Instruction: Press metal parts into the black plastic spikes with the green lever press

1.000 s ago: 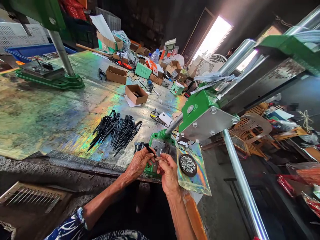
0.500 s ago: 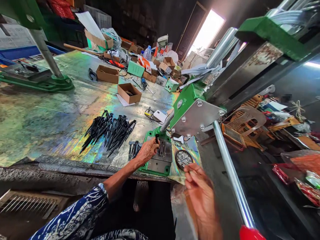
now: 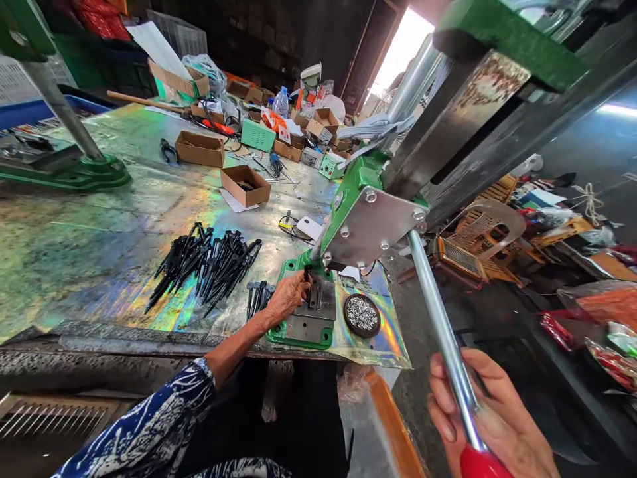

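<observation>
My left hand (image 3: 289, 297) is closed around a slim black piece (image 3: 306, 271) at the base plate (image 3: 303, 326) of a green hand press. Its fingertips lie beside the small metal fixture (image 3: 318, 295) there; the lower part of the piece is hidden. My right hand (image 3: 490, 415) is at the press lever (image 3: 442, 318), a steel rod with a red grip (image 3: 482, 465), its fingers curled round the rod just above the grip. Above the base hangs the press head (image 3: 371, 226). A round dark dish (image 3: 362, 330) of small silvery metal parts sits right of the base.
Long pointed black pieces lie in a pile (image 3: 204, 265), with several more (image 3: 259, 297) close to the base. Farther back are open cardboard boxes (image 3: 245, 184), pliers (image 3: 168, 151) and a second green press (image 3: 89, 169). The table's front edge (image 3: 149, 342) runs before me.
My right hand has moved from beside the dish, right and down, to the lever. The left hand keeps the black piece at the fixture. The camera view has shifted slightly.
</observation>
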Available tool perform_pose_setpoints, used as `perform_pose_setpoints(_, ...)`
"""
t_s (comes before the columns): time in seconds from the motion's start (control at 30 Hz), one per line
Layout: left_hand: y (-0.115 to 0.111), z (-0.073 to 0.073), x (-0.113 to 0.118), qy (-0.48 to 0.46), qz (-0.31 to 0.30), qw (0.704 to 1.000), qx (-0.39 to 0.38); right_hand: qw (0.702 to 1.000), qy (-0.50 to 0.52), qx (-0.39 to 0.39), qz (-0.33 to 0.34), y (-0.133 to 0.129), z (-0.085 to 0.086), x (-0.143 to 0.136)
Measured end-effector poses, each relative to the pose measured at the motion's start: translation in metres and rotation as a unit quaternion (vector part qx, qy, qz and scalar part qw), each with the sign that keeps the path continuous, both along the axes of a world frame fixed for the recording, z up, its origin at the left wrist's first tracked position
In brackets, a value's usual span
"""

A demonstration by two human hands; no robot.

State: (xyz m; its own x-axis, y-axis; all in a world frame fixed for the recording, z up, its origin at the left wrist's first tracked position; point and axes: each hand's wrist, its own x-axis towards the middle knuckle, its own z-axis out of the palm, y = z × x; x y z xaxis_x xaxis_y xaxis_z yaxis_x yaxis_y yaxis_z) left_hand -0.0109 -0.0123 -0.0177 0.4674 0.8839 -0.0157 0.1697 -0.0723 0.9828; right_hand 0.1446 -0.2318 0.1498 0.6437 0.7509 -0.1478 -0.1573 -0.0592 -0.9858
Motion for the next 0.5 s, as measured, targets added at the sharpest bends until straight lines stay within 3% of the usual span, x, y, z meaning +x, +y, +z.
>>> perform_pose_setpoints(0.23,0.002,0.001,-0.002,0.029,-0.014,0.999,0.035,0.997,0.061,-0.036,0.007,0.003,0.009,-0.010)
perform_pose_setpoints(0.5,0.006,0.003,0.001,0.127,-0.057,0.978,0.154,0.996,0.073,-0.054,-0.006,-0.003,-0.014,0.016)
